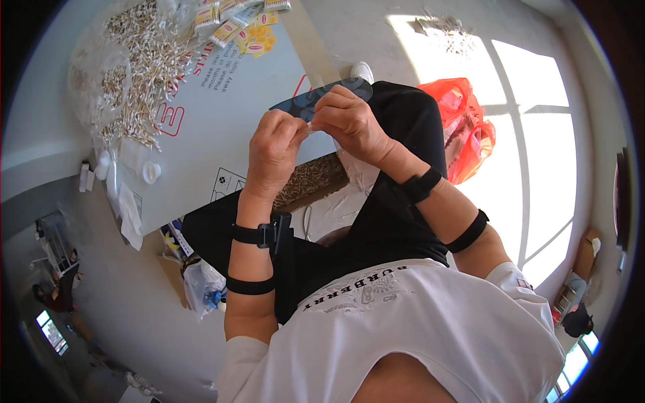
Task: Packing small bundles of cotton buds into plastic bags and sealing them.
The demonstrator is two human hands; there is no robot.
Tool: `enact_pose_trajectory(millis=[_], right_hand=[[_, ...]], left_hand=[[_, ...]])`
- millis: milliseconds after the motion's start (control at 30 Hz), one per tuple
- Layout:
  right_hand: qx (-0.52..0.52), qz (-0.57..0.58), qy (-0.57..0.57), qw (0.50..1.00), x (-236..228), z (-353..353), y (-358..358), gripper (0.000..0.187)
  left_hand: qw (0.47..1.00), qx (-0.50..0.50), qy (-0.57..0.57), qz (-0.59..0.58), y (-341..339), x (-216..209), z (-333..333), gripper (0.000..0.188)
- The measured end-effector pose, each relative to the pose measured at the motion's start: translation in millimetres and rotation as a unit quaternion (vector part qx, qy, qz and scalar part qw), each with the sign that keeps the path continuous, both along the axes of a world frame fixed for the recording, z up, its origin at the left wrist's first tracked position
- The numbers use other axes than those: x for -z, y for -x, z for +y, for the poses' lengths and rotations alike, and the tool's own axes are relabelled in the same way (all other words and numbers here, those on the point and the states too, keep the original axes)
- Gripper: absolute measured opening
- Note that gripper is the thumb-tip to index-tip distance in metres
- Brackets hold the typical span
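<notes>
My left hand (273,151) and my right hand (353,124) meet above the near edge of a pale blue board (245,121). Both are closed, fingertips pinched together on a small whitish thing (310,127) mostly hidden by the fingers. What it is, I cannot make out. Just below them, between my legs, an open box (316,180) holds many thin sticks that look like cotton swabs. A big heap of cotton swabs (144,64) spills out of a clear plastic bag (87,87) on the board's left side.
Small swab packs (228,30) and yellow cards (259,40) lie at the board's far edge. A round white lid (152,172) sits near its left edge. To my right, a red plastic bag (463,127) stands on the floor; another clear bag (203,289) is at lower left.
</notes>
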State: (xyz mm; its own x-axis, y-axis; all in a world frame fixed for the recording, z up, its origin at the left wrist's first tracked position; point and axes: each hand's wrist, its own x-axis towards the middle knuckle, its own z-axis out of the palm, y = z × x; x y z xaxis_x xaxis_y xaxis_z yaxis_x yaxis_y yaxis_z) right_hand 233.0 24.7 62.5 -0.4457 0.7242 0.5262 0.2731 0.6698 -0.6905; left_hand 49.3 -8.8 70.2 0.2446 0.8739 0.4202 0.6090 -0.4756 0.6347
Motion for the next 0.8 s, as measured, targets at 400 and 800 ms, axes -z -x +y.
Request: enact_pose_trajectory(millis=[400,800], right_hand=[[-0.003,-0.088,-0.062,0.994,-1.7,1.8,7.6,0.014],[0.003,-0.054,0.006,0.999,-4.2,-1.3,4.9,0.014]], left_hand=[[0.998,0.001,0.026,0.05,6.5,1.6,-0.8,0.016],[0.948,-0.016,0.237,-0.211,9.2,6.9,6.3,0.009]])
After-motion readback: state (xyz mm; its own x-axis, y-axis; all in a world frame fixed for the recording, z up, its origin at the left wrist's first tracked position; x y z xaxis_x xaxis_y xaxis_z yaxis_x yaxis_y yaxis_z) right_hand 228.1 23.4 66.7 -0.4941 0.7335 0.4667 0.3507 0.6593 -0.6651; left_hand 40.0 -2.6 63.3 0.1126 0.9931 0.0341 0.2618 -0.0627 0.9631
